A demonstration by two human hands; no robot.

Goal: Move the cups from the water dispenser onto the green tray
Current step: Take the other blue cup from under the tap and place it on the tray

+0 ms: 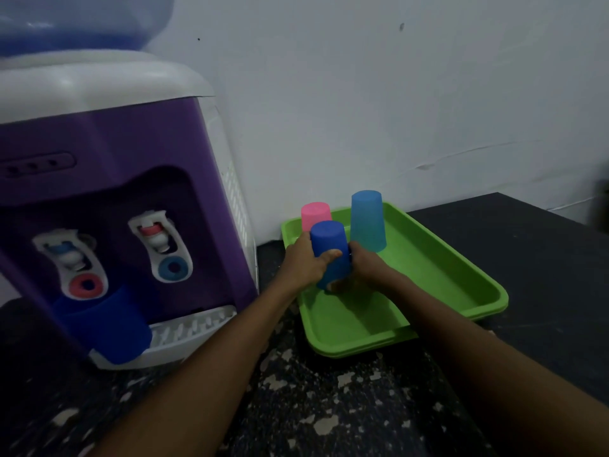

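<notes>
The left hand (304, 262) and the right hand (364, 263) are both closed around a dark blue cup (329, 245), held upside down and a little tilted over the near left part of the green tray (461, 291). A pink cup (315, 215) and a light blue cup (367, 222) stand inverted near the tray's far left corner. Another blue cup (105, 328) waits on the water dispenser (115, 153). The cups look light, stiff and smooth; a grasp around the side wall seems safest.

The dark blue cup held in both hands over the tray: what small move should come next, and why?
Probably lower the dark blue cup onto the green tray and let go. Both the left hand and the right hand hold it upside down and tilted, beside two upturned cups.
</notes>
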